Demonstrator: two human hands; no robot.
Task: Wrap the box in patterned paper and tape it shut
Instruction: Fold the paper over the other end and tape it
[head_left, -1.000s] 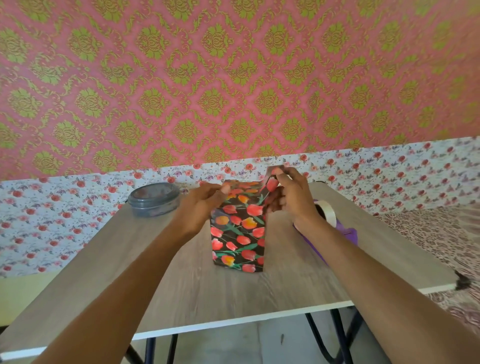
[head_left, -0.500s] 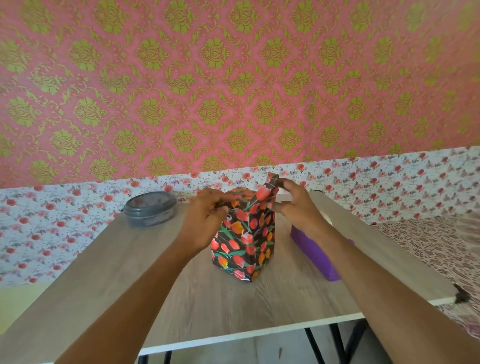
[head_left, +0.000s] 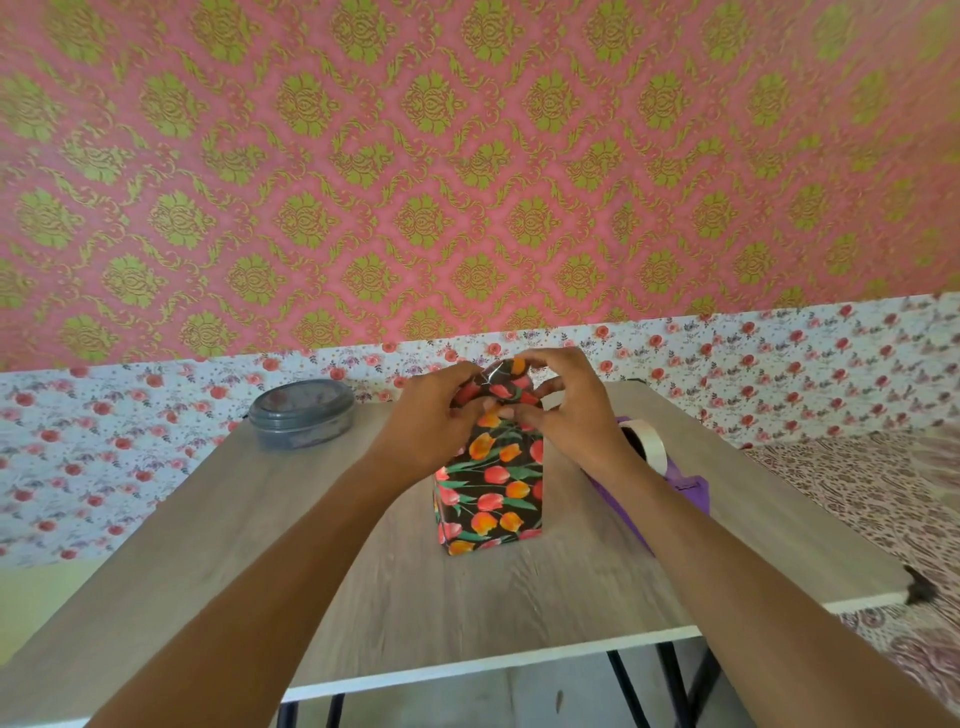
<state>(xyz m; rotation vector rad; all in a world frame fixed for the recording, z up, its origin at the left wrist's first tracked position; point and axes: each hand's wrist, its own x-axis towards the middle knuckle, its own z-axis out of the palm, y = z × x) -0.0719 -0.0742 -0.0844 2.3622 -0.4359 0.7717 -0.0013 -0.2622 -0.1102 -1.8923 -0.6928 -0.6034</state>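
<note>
Standing on end near the middle of the table (head_left: 249, 561), the box (head_left: 491, 493) is showing its front and sides already covered in paper (head_left: 501, 384), so the person is probably working on closing the top end. Setting it upright is likely bringing that open end up to the hands and letting the table take the weight. A dispenser (head_left: 688, 491) is lying just right of the box, partly behind the right forearm, seemingly waiting within reach for the taping. A lidded tub (head_left: 301, 413) is sitting well apart at the far left corner.

Both forearms are reaching forward and converging over the box top. The left hand (head_left: 431, 423) is curling round the upper left of the paper, gripping it against the box and apparently steadying it. The right hand (head_left: 576, 410) is arching over from the right, its thumb (head_left: 522, 414) and fingers pinching the loose paper that is bulging above the top. No tape is showing on that end yet.
</note>
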